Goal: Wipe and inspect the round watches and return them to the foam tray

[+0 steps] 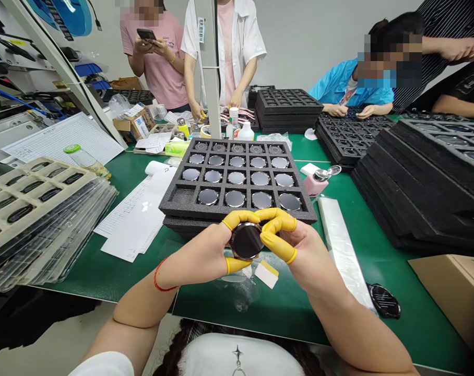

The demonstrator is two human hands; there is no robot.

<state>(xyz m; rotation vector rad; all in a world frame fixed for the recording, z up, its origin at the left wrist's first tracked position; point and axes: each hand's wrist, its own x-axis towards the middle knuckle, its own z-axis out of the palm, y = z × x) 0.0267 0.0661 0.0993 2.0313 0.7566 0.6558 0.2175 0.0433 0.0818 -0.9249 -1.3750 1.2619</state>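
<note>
A round watch head with a dark glass face and metal rim is held up above the green table. My left hand grips it at top and bottom, thumb and finger in yellow finger cots. At its upper right edge, my right hand pinches it with fingers in yellow cots. Just beyond my hands, a black foam tray rests on a stack, holding rows of similar watch heads; its front left pocket has none. Below the hands lie a small white and yellow pad and clear plastic film.
Clear trays of dark parts are stacked left, beside paper sheets. To the right stand a pink pump bottle, a white strip, tall foam stacks and a cardboard box. Several people are across the table.
</note>
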